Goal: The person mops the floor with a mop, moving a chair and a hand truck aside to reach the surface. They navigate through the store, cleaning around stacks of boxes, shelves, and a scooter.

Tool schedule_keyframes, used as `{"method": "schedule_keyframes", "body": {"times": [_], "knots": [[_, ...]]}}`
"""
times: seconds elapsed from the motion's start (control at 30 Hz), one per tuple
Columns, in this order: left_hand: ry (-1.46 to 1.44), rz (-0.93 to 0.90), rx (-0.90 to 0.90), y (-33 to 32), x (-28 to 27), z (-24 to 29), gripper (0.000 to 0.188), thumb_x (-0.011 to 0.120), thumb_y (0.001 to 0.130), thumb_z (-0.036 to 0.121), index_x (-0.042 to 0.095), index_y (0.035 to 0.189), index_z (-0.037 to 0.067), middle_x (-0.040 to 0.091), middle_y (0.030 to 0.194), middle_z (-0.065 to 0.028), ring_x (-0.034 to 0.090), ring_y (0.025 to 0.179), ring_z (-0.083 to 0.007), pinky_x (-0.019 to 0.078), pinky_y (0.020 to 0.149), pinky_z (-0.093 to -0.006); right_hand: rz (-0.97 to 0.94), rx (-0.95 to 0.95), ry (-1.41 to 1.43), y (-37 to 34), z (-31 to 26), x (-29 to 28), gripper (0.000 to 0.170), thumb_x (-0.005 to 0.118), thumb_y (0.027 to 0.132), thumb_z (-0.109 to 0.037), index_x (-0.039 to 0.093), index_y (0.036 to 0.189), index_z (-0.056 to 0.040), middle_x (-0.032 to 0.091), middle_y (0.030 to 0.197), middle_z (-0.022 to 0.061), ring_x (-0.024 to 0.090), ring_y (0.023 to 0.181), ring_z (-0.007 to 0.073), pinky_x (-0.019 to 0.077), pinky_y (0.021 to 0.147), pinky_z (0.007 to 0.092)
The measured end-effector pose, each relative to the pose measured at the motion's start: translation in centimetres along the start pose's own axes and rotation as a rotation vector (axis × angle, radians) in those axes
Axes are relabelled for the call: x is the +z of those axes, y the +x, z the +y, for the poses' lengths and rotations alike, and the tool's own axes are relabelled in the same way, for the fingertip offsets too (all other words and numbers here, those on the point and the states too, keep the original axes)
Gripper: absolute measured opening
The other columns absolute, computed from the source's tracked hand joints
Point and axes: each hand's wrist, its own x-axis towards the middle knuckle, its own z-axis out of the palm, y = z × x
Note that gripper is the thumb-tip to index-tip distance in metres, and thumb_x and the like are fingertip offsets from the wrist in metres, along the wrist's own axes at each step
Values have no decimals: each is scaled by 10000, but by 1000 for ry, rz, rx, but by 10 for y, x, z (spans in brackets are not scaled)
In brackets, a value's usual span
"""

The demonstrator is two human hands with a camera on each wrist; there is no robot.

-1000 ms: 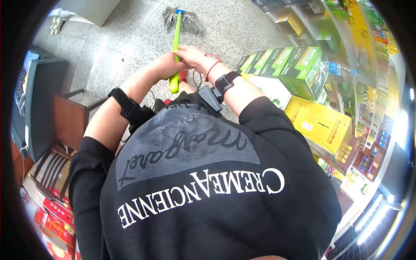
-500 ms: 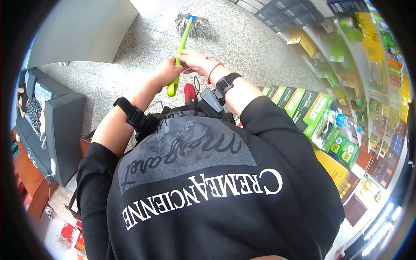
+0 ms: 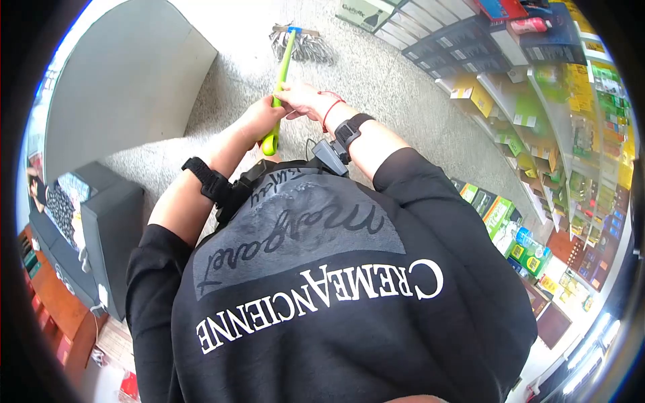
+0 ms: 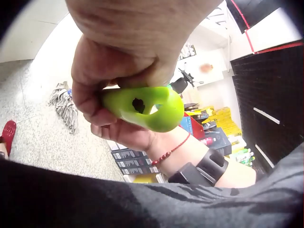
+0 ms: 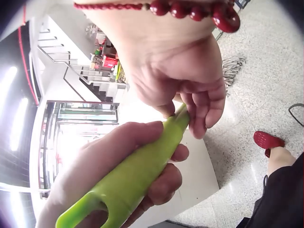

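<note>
A green mop handle [image 3: 271, 142] runs from near the body out to a grey string mop head [image 3: 300, 48] on the floor. My left hand [image 3: 261, 119] grips the handle close to its looped end, fingers curled round it in the left wrist view. Just beyond it, my right hand [image 3: 302, 101] holds the handle with thumb and fingers; in the right wrist view this hand [image 5: 190, 80] pinches the green shaft [image 5: 142, 166] above the left hand [image 5: 114, 152]. The mop strands [image 4: 64, 107] lie spread on the speckled floor.
A pale curved counter [image 3: 134, 80] stands at the left, with a dark grey armchair [image 3: 111, 235] nearer. Shelves with boxes [image 3: 463, 50] line the right side. Green cartons [image 3: 500, 218] and a water bottle [image 3: 524, 236] are close to the right elbow.
Both hands still hold the handle. The counter and armchair show larger at the left, more shelf boxes have come into view at the upper right, and the green cartons have shifted down and right.
</note>
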Motion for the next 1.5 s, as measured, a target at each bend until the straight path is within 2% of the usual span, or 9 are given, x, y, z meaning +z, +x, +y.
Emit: {"method": "schedule_keyframes", "body": {"times": [0.1, 0.27, 0.33, 0.47, 0.53, 0.6, 0.87, 1.13, 1.5], "knots": [[116, 17, 99, 46, -51, 20, 329, 540, 787, 240, 540, 1023, 12, 582, 843, -88, 544, 717, -145, 438, 641, -273, 27, -18, -31, 50, -38, -13, 270, 463, 856, -329, 530, 996, -108, 564, 835, 5, 535, 734, 87, 469, 593, 244], [109, -122, 218, 87, -126, 73, 329, 583, 742, 229, 569, 969, -9, 602, 857, -106, 561, 792, -166, 434, 719, -282, 37, -43, -121, 78, -126, -34, 319, 433, 863, -348, 524, 1088, -141, 536, 982, 26, 517, 811, 109, 480, 587, 258], [201, -167, 122, 94, -148, 109, 309, 574, 729, 218, 587, 930, -16, 608, 811, -115, 573, 739, -176, 449, 668, -285, 120, -66, -79, 90, -144, -42, 353, 412, 863, -368, 538, 1036, -87, 581, 875, 90, 580, 633, 164, 479, 531, 263], [270, -278, 166, 135, -174, 135, 289, 556, 722, 205, 601, 887, -28, 608, 747, -115, 579, 669, -186, 456, 600, -293, 149, -106, 38, 115, -160, -63, 307, 409, 875, -303, 528, 1060, -89, 588, 863, 89, 588, 608, 161, 482, 534, 266], [305, -158, 259, 172, -176, 119, 162, 559, 706, 153, 613, 728, 1, 546, 544, -82, 515, 437, -152, 401, 398, -304, 131, -38, 23, 119, -173, -66, 282, 394, 881, -257, 519, 1075, -96, 591, 865, 90, 595, 618, 157, 480, 534, 263], [263, -176, 260, 191, -182, 129, 174, 579, 691, 164, 614, 698, -7, 565, 570, -103, 531, 453, -169, 415, 417, -308, 125, -42, -2, 141, -175, -82, 281, 390, 879, -259, 518, 1077, -106, 593, 862, 77, 597, 638, 163, 477, 543, 266], [393, -279, 252, 280, -235, 205, 204, 578, 694, 218, 619, 723, 21, 577, 592, -105, 557, 526, -190, 442, 497, -327, 92, -52, 39, 213, -242, -160, 216, 398, 886, -221, 540, 938, -67, 575, 746, 58, 576, 606, 134, 475, 518, 247], [402, -122, 190, 376, -283, 295, 291, 571, 728, 227, 588, 953, 44, 620, 802, -124, 597, 725, -217, 465, 632, -325, -54, -42, -14, 297, -321, -265, 305, 403, 871, -318, 496, 1015, -66, 573, 893, 80, 619, 679, 195, 490, 601, 309], [450, -304, 162, 472, -328, 387, 324, 611, 691, 236, 589, 937, 27, 613, 784, -96, 590, 678, -188, 472, 608, -305, -39, -20, 43, 348, -385, -353, 340, 367, 880, -308, 482, 1049, -36, 562, 974, 123, 618, 733, 233, 494, 642, 333]]}}
